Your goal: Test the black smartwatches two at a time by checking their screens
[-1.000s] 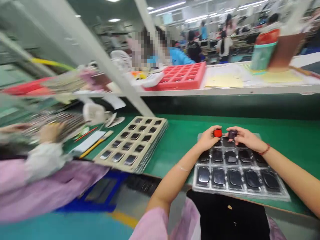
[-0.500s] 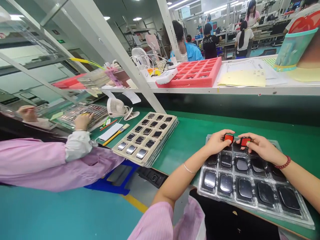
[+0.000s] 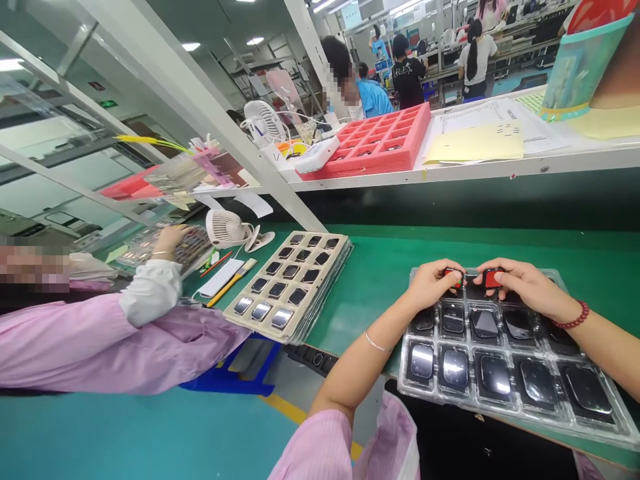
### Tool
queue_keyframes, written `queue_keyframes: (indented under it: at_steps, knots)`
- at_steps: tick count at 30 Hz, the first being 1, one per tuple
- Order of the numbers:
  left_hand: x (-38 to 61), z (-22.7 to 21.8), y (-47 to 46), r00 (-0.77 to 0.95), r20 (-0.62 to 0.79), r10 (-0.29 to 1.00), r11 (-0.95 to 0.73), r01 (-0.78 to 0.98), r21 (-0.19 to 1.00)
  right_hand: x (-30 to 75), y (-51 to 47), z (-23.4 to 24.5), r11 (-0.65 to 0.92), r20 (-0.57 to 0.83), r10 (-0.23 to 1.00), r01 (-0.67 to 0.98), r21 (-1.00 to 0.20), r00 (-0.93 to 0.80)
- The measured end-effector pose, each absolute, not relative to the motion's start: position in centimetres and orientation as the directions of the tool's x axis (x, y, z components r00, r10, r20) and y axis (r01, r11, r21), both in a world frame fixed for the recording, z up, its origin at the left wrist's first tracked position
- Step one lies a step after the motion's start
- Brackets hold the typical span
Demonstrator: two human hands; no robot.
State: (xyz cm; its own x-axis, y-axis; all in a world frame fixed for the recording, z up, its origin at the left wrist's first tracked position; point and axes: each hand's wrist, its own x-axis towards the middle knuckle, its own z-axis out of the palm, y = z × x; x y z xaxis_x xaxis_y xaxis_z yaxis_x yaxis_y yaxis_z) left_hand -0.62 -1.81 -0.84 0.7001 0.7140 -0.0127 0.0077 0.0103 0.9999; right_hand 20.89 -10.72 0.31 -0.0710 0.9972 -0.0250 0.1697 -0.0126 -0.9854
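Observation:
My left hand (image 3: 434,283) pinches a small square smartwatch (image 3: 454,277) with a red lit screen between thumb and fingers. In my right hand (image 3: 527,288) is a second smartwatch (image 3: 493,279), its screen red too, with my thumb on its face. Both watches are held side by side, a little apart, over the far rows of a clear plastic tray (image 3: 520,427). Dark-screened watches (image 3: 496,375) lie face up in the tray's compartments. My hands cover some of the far compartments.
Left of my hands is a stack of beige trays (image 3: 320,303) holding several watches. A brush (image 3: 233,283), a white slab (image 3: 220,277) and a small fan (image 3: 230,228) lie beyond it. A co-worker's arm (image 3: 155,287) is at far left. A shelf with a red foam tray (image 3: 375,143) runs above.
The view has shifted slightly. My left thumb has come further over its watch's screen, and both watches remain held. The co-worker at left has leaned into view.

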Motion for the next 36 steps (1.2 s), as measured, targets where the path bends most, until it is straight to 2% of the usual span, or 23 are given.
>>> queue_keyframes:
  at_steps: [4, 11, 20, 26, 36]
  knots:
    - [-0.8, -0.6, -1.8, 0.7, 0.003, 0.714, 0.009, -0.013, 1.0, 21.0, -10.8, 0.3, -0.03, -0.043, 0.996, 0.165, -0.986, -0.081]
    - [-0.9, -0.6, -1.5, 0.664, -0.001, 0.748, -0.062, 0.072, 0.995, 21.1, -11.1, 0.3, -0.023, -0.034, 0.997, 0.152, -0.988, -0.069]
    - [-1.0, -1.1, -1.2, 0.695, 0.046, 0.718, -0.113, 0.051, 0.992, 21.0, -11.1, 0.3, -0.032, -0.042, 0.998, 0.187, -0.982, -0.048]
    - [-0.8, -1.1, -1.4, 0.707, 0.058, 0.705, -0.086, 0.003, 0.996, 21.0, -11.2, -0.1, -0.011, -0.019, 0.999, 0.188, -0.982, -0.041]
    - [-0.9, -1.2, -1.1, 0.693, 0.022, 0.721, -0.078, 0.05, 0.996, 20.7, -10.5, -0.5, 0.012, 0.0, 0.996, 0.136, -0.991, -0.091]
